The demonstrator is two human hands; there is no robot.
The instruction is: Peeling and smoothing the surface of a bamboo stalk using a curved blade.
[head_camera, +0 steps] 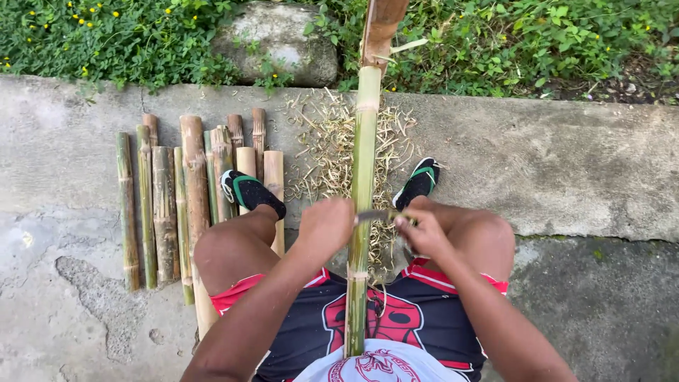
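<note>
Bamboo everywhere: at far left, a row of cut bamboo lengths (180, 201) laid side by side on the concrete ground (566, 163), with a foot in a black-and-green shoe (249, 191) resting against them. Next over, the left hand (325, 225), clenched in a fist at the left side of the green bamboo pole (363, 198), apparently gripping one end of the blade (375, 216); exactly what those fingers enclose, hard to tell. In the middle, the pole itself, running from the lap up and away between the knees, its far end brown and unstripped. Under it, a heap of pale shavings (332, 145). Right of the pole, the right hand (423, 232), fingers curled and pinching the other end of the blade, set crosswise against the stalk. Judging from this: mid-scrape, skin being shaved off. Next stroke likely needing even pressure from both hands and a steady pull along the stalk. Farther right, the other shoe (419, 182).
</note>
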